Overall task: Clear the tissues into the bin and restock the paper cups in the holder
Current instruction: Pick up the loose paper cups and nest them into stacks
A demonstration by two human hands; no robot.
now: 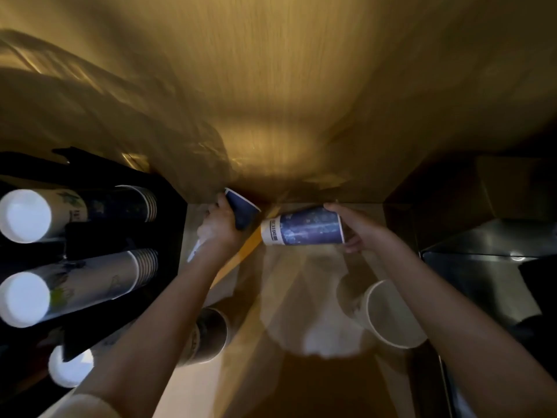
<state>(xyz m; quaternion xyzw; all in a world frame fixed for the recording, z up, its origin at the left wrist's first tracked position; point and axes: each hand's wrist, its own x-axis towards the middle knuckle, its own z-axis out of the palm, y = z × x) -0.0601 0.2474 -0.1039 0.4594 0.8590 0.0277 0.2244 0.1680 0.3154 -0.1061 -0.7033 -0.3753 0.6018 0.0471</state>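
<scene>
Both hands are closed on paper cups, one cup in each. Taking the black cup holder as the landmark and going from left to right: the holder itself carries three stacks of white-bottomed paper cups lying on their sides, and one more white cup bottom shows at its lower edge. Just to the right of the holder, the left hand has its fingers wrapped around a small dark blue paper cup, held by the wall near the base, with the mouth turned away toward the back wall. Further right of the holder, the right hand holds a taller blue and white printed paper cup lying sideways; the thumb is on top near the rim, and the other fingers pass under it and are mostly hidden.

Below the hands, still right of the holder, a dark printed paper cup and a white paper cup lie on the pale counter. I cannot make out any tissues or a bin; the picture is blurred.

Such cups are, I judge, very light and thin-walled. They crush easily when squeezed at the middle. It is better to take them near the rolled rim or the base, where the paper is stiffer, with gentle pressure. The coated surface may be a little slippery.
</scene>
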